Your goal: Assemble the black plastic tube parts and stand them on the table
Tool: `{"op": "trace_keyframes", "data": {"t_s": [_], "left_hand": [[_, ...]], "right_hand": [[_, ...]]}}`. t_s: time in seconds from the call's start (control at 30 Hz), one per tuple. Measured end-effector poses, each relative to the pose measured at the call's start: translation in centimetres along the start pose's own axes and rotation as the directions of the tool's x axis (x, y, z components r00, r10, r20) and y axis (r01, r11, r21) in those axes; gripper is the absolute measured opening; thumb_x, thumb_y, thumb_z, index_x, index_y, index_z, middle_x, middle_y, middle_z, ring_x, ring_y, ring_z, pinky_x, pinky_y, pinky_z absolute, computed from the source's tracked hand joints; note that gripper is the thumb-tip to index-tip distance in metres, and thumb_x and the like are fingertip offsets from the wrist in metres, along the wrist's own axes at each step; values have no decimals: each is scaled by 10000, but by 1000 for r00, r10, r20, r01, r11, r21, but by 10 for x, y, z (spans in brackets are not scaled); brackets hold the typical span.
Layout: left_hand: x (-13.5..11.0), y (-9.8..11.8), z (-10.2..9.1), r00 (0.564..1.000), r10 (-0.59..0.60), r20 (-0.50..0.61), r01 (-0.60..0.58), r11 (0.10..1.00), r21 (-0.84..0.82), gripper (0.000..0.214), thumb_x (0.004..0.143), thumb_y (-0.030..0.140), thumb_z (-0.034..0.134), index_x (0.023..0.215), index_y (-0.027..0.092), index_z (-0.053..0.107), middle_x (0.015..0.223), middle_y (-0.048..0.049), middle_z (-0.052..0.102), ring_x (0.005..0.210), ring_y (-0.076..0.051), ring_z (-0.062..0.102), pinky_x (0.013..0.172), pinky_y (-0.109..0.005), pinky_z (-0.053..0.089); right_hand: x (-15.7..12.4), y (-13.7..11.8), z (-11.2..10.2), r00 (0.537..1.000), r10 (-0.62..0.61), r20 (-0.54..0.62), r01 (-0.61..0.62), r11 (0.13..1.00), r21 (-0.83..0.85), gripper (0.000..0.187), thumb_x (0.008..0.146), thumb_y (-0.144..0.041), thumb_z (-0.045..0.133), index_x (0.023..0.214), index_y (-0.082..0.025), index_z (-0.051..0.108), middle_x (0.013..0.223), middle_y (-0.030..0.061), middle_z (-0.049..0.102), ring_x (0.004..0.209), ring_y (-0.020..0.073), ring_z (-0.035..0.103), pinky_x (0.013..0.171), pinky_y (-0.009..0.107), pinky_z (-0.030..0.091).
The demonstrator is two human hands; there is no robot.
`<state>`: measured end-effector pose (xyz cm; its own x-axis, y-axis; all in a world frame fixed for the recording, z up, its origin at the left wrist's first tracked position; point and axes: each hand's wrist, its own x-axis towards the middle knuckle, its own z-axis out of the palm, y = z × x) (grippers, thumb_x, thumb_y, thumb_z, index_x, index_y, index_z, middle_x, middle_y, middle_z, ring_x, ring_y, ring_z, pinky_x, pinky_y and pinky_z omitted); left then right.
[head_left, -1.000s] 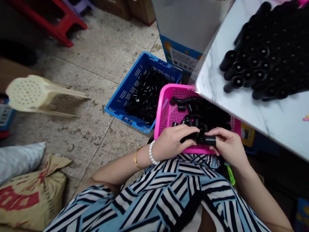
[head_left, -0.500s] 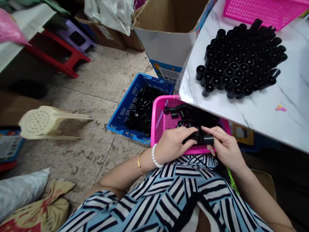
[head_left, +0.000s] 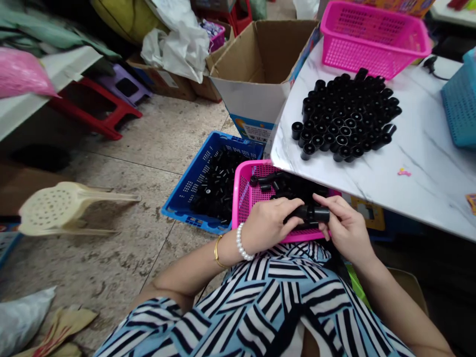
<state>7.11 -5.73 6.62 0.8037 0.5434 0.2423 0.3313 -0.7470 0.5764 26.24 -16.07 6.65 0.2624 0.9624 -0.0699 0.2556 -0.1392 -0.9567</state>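
Note:
Over the near side of a pink plastic basket (head_left: 241, 198), my two hands meet at one black cylindrical tube (head_left: 314, 214). My left hand (head_left: 269, 223), with a pearl bracelet at the wrist, is closed around the tube's left part. On its right end are the fingers and thumb of my right hand (head_left: 344, 223), also closed. The tube lies roughly level, with a wider section at the right. More black tubes (head_left: 275, 183) lie loose in the basket below. On the marbled table stands a dense cluster of upright black tubes (head_left: 342, 124).
A blue crate (head_left: 178, 198) of small black parts sits on the floor to the left. Behind it stands an open cardboard box (head_left: 249, 94). The white table (head_left: 420, 198) carries a pink basket (head_left: 375, 44) and a blue basket (head_left: 461, 104). A cream stool (head_left: 52, 208) lies farther left.
My view has tilted up and shifted right, bringing the blue basket and more of the table into sight. Both hands keep their hold on the black tube, with little visible movement.

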Motion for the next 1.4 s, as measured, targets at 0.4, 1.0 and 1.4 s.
{"op": "trace_keyframes", "data": {"t_s": [0.4, 1.0, 1.4], "left_hand": [[2, 11, 28, 997, -50, 53, 64, 948, -311, 330, 875, 210, 714, 1205, 219, 694, 1011, -33, 757, 874, -181, 714, 825, -285, 562], [45, -12, 20, 946, -288, -152, 156, 811, -565, 387, 798, 273, 795, 1176, 220, 737, 1170, -72, 729, 1098, -232, 680, 1038, -430, 539], [138, 13, 77, 961, -44, -274, -27, 968, -251, 373, 795, 164, 799, 1150, 220, 702, 1126, -64, 758, 1035, -254, 712, 974, -448, 564]], "right_hand": [[-16, 4, 5, 980, -158, 119, 187, 936, -298, 546, 1009, -357, 505, 1551, -339, 439, 1232, 70, 539, 1167, 203, 583, 1054, 404, 506], [103, 56, -105, 709, -447, -546, 2, 775, -631, 512, 881, -318, 584, 1365, -150, 579, 1178, 144, 666, 835, 214, 641, 967, 430, 521], [206, 12, -218, 864, 89, -496, -368, 783, -502, 399, 761, -457, 780, 952, -110, 734, 586, 24, 655, 577, 159, 619, 659, 276, 476]]}}
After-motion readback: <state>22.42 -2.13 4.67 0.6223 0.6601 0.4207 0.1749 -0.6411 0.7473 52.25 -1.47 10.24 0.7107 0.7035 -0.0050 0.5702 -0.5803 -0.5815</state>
